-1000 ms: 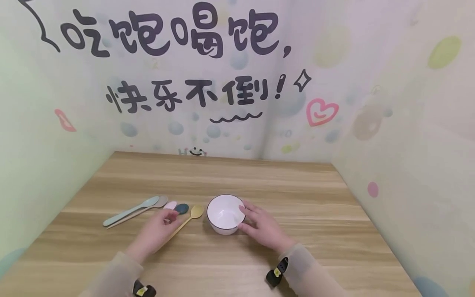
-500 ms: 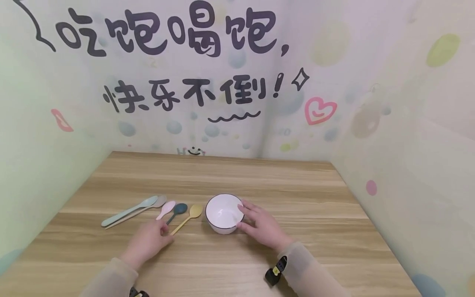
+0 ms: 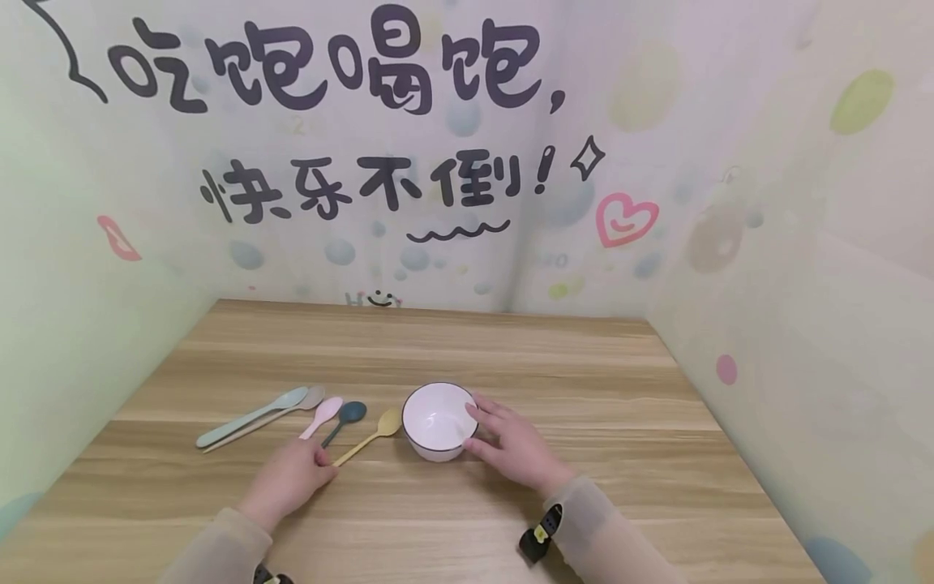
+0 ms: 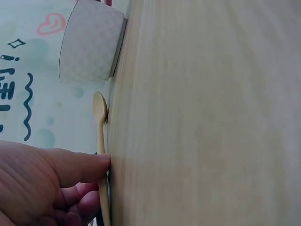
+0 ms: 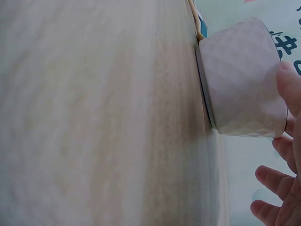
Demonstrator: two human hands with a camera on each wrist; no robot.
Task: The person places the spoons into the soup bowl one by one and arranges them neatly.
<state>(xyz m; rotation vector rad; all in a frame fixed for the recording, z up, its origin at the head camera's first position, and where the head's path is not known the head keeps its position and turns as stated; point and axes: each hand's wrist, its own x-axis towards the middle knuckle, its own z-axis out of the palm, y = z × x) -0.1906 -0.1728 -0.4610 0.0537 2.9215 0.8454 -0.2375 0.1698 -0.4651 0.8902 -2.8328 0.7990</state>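
Observation:
My left hand (image 3: 288, 478) pinches the handle of a yellow spoon (image 4: 99, 110) between thumb and fingers, low over the wooden table. In the head view the spoon's bowl end points toward a white bowl (image 3: 432, 422) with a dark rim, its tip right at the bowl's left side. The white bowl stands upright, and its outside shows a diamond pattern in the wrist views. At its right side my right hand (image 3: 518, 446) holds the rim with thumb and forefinger; in the right wrist view the other fingers (image 5: 273, 181) spread apart off the bowl.
Left of the yellow spoon lie a dark teal spoon (image 3: 353, 411) and a pink spoon (image 3: 330, 407), their handles partly hidden by my left hand. Farther left, a light blue spoon (image 3: 251, 418) lies beside a greyish-beige spoon (image 3: 312, 397). Printed walls (image 3: 467, 268) enclose the table.
My left hand has drawn back toward the near left, uncovering the pink and teal spoons, and now pinches the yellow spoon, whose tip has shifted slightly toward the bowl. The right hand stays at the bowl.

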